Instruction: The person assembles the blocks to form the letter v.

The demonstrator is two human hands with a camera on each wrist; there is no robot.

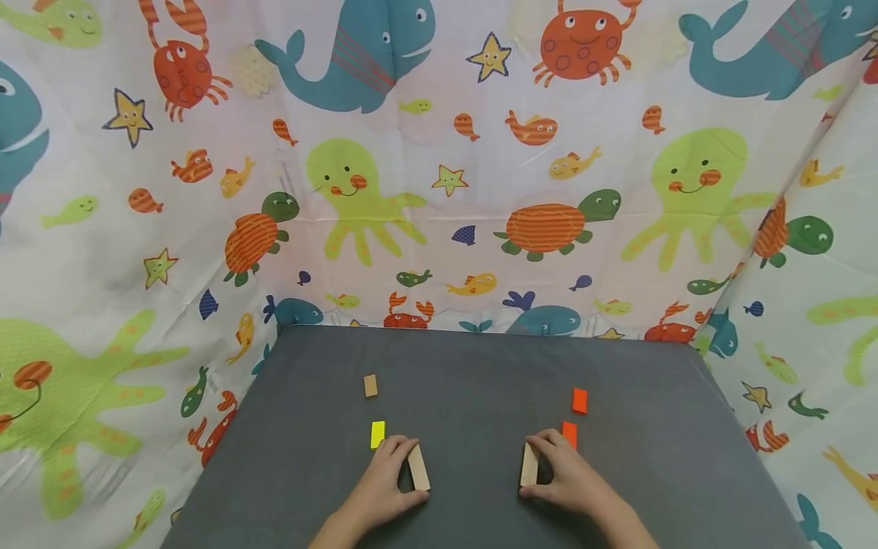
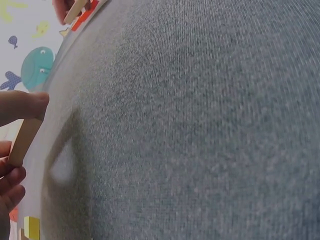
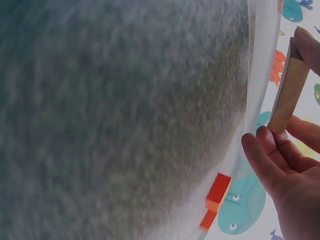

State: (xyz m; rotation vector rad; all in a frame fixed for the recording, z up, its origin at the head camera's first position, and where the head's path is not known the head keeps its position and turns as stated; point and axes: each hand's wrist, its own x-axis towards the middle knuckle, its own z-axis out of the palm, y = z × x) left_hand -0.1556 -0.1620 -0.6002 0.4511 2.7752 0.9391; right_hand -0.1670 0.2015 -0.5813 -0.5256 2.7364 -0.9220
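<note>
My left hand (image 1: 381,488) pinches a plain wooden block (image 1: 419,468) by its two ends, thumb at the near end and fingers at the far end. In the left wrist view that block (image 2: 25,142) is held over the grey cloth, with a shadow below. My right hand (image 1: 573,477) grips a second plain wooden block (image 1: 529,464) end to end in the same way; the right wrist view shows this block (image 3: 290,92) between thumb and fingertips. Just beyond the left hand lies a yellow block (image 1: 378,435). A red-orange block (image 1: 570,435) lies right behind the right hand, partly covered by it.
Farther back on the grey table (image 1: 473,381) lie a small tan block (image 1: 370,385) at left and another red-orange block (image 1: 579,401) at right. A curtain (image 1: 446,274) printed with sea animals hangs along the table's back and sides.
</note>
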